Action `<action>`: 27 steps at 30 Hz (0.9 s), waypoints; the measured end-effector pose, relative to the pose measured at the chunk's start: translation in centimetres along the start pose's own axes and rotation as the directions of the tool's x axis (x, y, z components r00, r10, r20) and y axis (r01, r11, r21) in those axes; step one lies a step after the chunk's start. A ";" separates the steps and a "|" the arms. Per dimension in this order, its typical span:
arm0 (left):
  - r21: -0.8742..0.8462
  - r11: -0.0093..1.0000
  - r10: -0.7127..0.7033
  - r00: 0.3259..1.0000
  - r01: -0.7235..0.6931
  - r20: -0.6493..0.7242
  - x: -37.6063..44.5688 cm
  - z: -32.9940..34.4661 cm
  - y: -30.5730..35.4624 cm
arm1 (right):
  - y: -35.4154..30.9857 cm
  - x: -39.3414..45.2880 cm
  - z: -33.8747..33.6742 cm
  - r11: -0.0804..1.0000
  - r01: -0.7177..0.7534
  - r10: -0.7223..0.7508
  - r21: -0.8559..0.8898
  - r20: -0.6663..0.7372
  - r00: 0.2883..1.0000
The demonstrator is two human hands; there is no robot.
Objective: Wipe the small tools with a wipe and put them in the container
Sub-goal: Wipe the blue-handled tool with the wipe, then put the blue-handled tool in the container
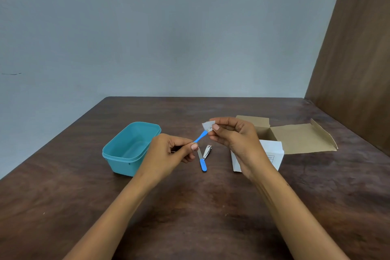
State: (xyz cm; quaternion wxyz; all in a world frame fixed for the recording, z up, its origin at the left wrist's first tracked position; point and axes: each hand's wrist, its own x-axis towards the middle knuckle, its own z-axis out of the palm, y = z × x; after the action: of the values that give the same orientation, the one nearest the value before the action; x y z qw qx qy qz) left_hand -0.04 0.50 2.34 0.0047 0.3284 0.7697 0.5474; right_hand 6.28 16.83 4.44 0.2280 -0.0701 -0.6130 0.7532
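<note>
My left hand (175, 150) pinches the lower end of a small blue-handled tool (200, 137), held above the table and slanting up to the right. My right hand (230, 133) pinches a small white wipe (207, 125) folded around the tool's metal tip. On the table below lie a blue-handled nail file (202, 161) and a metal nail clipper (207, 151), side by side. An open teal plastic container (126, 150) stands to the left of my left hand; nothing shows inside it.
An open cardboard box (295, 139) with a white front and spread flaps stands right of my right hand. The brown wooden table (190, 217) runs to a grey wall at the back and a brown panel (358, 69) at the right.
</note>
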 end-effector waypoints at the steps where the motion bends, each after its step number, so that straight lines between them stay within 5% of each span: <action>1: 0.003 1.000 0.001 1.000 -0.001 -0.004 0.0 0.0 0.0 | 0.0 0.0 0.0 1.000 -0.003 0.003 0.005 -0.002 1.000; 9: 0.022 0.999 0.040 0.998 -0.039 -0.051 -0.1 -0.1 0.5 | -0.3 -0.3 0.3 0.989 0.030 -0.017 0.147 -0.088 0.996; 11: 0.008 0.999 0.050 0.997 -0.049 -0.066 -0.1 -0.3 0.7 | -0.3 -0.3 0.6 0.982 0.146 -0.124 0.122 -0.173 0.977; 14: -0.033 0.999 0.033 0.992 -0.037 -0.123 -0.1 -0.8 1.2 | 0.0 -0.5 0.8 0.928 0.348 -0.371 -0.136 -0.233 0.899; 17: -0.094 0.995 -0.062 0.980 0.045 -0.188 0.1 -2.1 2.0 | 1.1 -1.0 1.4 0.755 0.489 -0.555 -0.436 -0.028 0.831; 21: -0.098 0.982 -0.177 0.964 0.160 -0.197 0.9 -5.7 2.1 | 3.1 -1.1 2.2 0.526 0.584 -0.574 -0.618 0.249 0.780; 27: 0.151 0.920 -0.334 0.926 0.361 -0.174 2.1 -9.6 0.8 | 3.9 -1.0 2.4 0.447 0.604 -0.512 -0.660 0.365 0.778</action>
State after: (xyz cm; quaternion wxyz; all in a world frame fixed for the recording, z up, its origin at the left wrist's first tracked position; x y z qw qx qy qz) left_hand -4.79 -6.32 7.56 0.0162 0.1446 0.8605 0.4882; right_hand 5.20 13.69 1.12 0.3778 0.0906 -0.8653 0.3167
